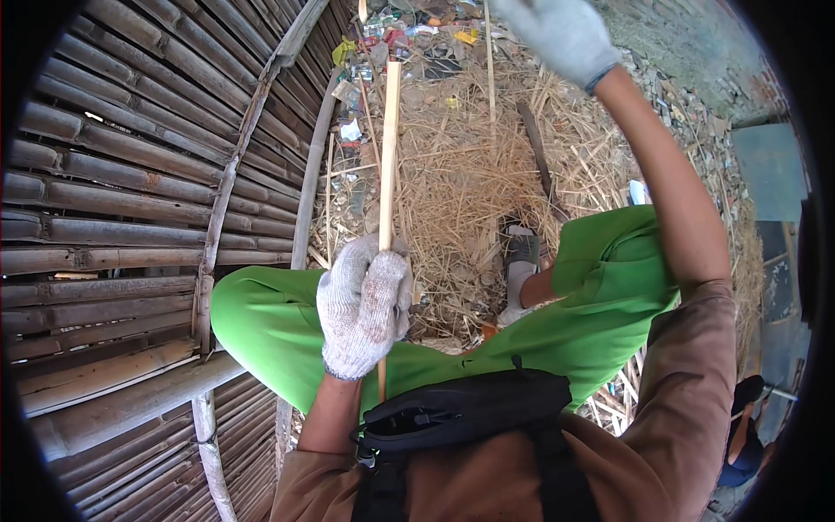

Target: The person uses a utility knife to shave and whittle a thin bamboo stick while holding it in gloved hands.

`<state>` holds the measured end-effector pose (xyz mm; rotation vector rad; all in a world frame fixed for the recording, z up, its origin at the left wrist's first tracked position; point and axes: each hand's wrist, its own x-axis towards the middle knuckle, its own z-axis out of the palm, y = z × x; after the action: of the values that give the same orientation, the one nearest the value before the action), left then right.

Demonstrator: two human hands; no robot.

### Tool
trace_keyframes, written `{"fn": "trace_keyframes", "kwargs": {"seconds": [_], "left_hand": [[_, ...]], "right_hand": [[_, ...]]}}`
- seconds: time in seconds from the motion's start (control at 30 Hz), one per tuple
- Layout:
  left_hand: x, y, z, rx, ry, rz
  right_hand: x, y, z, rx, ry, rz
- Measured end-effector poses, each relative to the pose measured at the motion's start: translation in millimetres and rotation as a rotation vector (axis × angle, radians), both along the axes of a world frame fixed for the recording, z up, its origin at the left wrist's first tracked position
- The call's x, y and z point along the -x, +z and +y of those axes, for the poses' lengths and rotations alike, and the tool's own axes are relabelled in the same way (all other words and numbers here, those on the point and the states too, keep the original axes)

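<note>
My left hand [365, 300], in a pale knitted work glove with brownish stains, is closed around a split bamboo strip [390, 148]. The strip stands nearly upright in the picture, its pale squared end well above the fist and a thin lower part showing below the glove. Raised at the top right, my right hand [561, 39] wears a similar whitish glove. Its fingers are smeared and partly cut off by the upper edge, so their grip is unclear. Close beside it a thin pale strip [490, 78] runs downward; whether the hand touches it cannot be told.
A bamboo slat wall [130, 191] rises on the left, with a pole [315, 174] along its foot. Straw and shavings [461, 183] cover the ground between my green-trousered legs. A dark stick [541, 157] lies there. Coloured litter [400, 43] is scattered beyond. Another person [744, 435] shows far right.
</note>
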<state>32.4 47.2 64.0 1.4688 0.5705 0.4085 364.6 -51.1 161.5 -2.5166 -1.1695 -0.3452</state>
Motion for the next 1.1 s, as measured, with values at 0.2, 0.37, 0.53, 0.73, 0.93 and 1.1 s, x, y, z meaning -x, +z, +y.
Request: {"fn": "trace_keyframes", "kwargs": {"seconds": [0.2, 0.37, 0.53, 0.73, 0.93, 1.1], "left_hand": [[-7.2, -11.3, 0.2, 0.057, -0.011, 0.02], [-8.2, -12.0, 1.0, 0.05, 0.034, 0.044], [-7.9, -21.2, 3.3, -0.349, -0.04, 0.024], [-14.4, -22.3, 11.2, 0.278, -0.021, -0.009], [-12.0, -15.3, 10.5, 0.248, -0.026, 0.014], [-14.0, -13.7, 5.1, 0.221, 0.003, 0.008]], "right_hand": [[41.2, -29.0, -4.5, -0.037, 0.226, 0.037], [95.7, -52.3, 8.8, 0.141, 0.488, 0.085], [17.7, -27.4, 11.8, 0.129, 0.068, -0.031], [-3.5, -46.9, -13.6, -0.118, 0.12, -0.012], [83.6, -65.1, 6.4, 0.15, 0.396, 0.186], [91.5, -59.9, 6.2, 0.137, 0.523, 0.051]]}}
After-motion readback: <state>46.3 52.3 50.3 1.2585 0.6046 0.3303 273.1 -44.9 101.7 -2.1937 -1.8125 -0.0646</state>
